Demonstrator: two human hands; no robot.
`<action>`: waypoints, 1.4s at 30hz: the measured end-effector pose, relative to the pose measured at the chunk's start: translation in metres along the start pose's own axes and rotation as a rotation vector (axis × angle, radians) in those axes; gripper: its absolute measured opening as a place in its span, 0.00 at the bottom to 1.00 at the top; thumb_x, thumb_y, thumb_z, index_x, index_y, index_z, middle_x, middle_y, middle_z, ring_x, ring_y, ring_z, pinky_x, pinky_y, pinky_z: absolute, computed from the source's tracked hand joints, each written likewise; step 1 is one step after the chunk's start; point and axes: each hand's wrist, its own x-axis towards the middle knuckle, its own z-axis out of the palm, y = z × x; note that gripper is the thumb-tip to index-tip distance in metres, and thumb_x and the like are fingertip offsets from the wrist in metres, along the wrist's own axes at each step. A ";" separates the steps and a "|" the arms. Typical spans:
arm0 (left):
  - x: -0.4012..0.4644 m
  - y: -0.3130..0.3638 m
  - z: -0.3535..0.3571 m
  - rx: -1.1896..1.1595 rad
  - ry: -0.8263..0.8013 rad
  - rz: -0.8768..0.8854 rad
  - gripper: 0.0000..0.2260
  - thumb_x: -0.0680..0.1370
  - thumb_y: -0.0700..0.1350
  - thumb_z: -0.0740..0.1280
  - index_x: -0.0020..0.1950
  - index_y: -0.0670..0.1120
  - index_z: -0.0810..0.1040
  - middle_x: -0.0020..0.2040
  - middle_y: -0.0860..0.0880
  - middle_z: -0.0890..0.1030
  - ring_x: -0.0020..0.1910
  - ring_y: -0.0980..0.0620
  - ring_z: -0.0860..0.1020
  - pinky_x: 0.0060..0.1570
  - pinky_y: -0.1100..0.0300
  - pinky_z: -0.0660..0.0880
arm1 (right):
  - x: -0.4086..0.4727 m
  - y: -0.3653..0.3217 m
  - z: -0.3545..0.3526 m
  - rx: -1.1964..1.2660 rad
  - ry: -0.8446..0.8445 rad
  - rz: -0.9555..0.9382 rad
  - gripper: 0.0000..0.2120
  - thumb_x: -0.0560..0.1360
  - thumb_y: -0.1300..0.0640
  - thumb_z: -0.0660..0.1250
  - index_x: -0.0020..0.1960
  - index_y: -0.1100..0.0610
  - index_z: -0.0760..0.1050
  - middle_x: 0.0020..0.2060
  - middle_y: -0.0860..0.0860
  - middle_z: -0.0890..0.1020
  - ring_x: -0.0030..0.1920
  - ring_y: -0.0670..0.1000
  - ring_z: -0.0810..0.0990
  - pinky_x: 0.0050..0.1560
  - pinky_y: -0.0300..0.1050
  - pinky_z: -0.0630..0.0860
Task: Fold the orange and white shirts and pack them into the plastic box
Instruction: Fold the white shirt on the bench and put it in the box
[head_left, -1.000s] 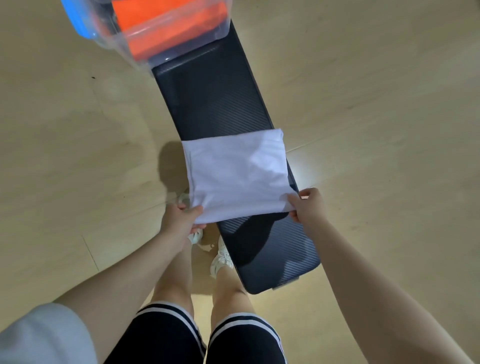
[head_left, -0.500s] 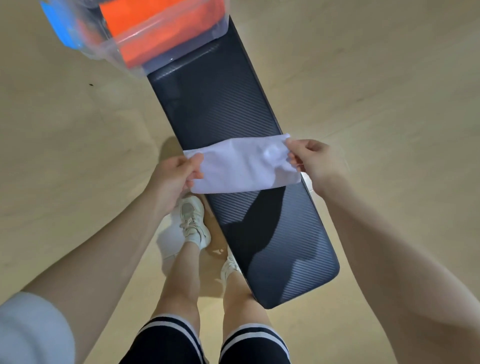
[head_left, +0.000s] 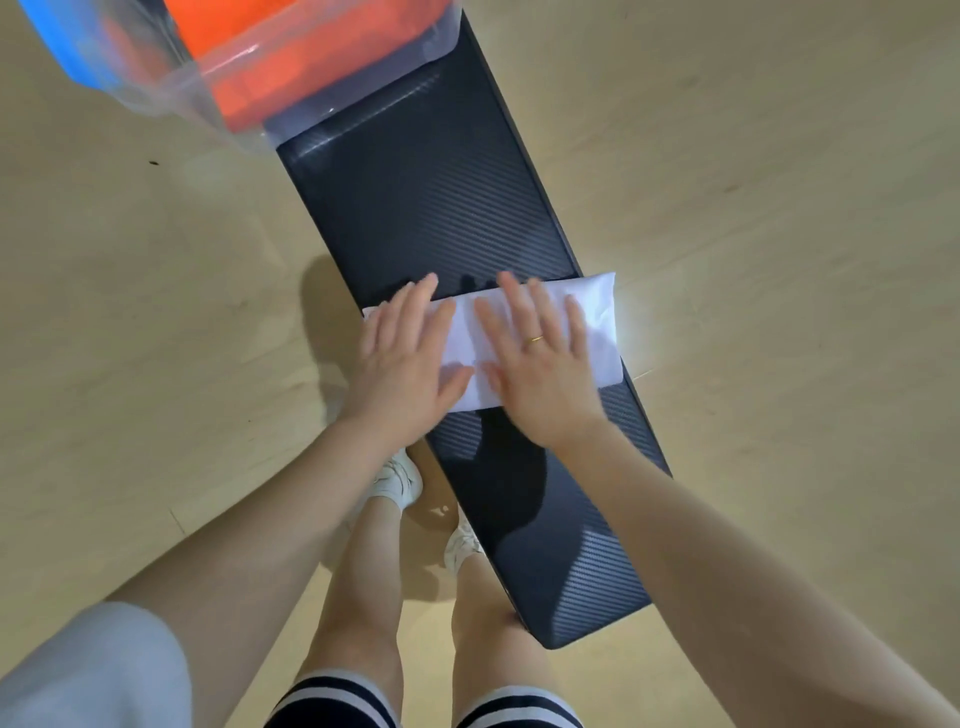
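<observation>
The white shirt (head_left: 597, 327) lies folded into a narrow strip across the black bench (head_left: 431, 197). My left hand (head_left: 402, 358) presses flat on its left part with fingers spread. My right hand (head_left: 535, 364), wearing a ring, presses flat on its middle. The shirt's right end overhangs the bench edge. At the far end of the bench stands the clear plastic box (head_left: 332, 67), with the folded orange shirt (head_left: 291, 57) inside it.
A blue part (head_left: 67, 47) of the box shows at the top left. Light wooden floor (head_left: 779, 182) surrounds the bench. My legs and white shoes (head_left: 400, 480) stand beside the bench's near left edge.
The near edge of the white shirt was lifted and folded away from me, halving it. Both hands let go of the corners and now press flat on the fold.
</observation>
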 end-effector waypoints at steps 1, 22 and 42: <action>0.002 0.001 0.006 0.040 -0.084 0.006 0.29 0.77 0.57 0.54 0.73 0.43 0.59 0.76 0.41 0.58 0.75 0.42 0.56 0.72 0.47 0.52 | -0.001 -0.004 0.007 0.020 -0.083 -0.047 0.25 0.75 0.48 0.54 0.71 0.54 0.62 0.71 0.57 0.69 0.70 0.59 0.65 0.68 0.58 0.56; -0.001 -0.018 0.004 -1.064 -0.003 -1.044 0.17 0.77 0.50 0.64 0.62 0.42 0.72 0.53 0.47 0.75 0.47 0.48 0.74 0.46 0.58 0.70 | 0.010 0.045 -0.009 0.757 -0.275 1.175 0.17 0.72 0.51 0.63 0.57 0.58 0.71 0.50 0.53 0.77 0.53 0.57 0.77 0.56 0.57 0.76; 0.017 -0.083 -0.249 -1.434 0.116 -0.650 0.04 0.78 0.38 0.63 0.49 0.46 0.73 0.51 0.44 0.78 0.47 0.47 0.78 0.53 0.49 0.74 | 0.162 -0.062 -0.218 1.081 0.018 0.910 0.11 0.71 0.54 0.63 0.51 0.57 0.71 0.38 0.47 0.76 0.42 0.52 0.77 0.42 0.47 0.75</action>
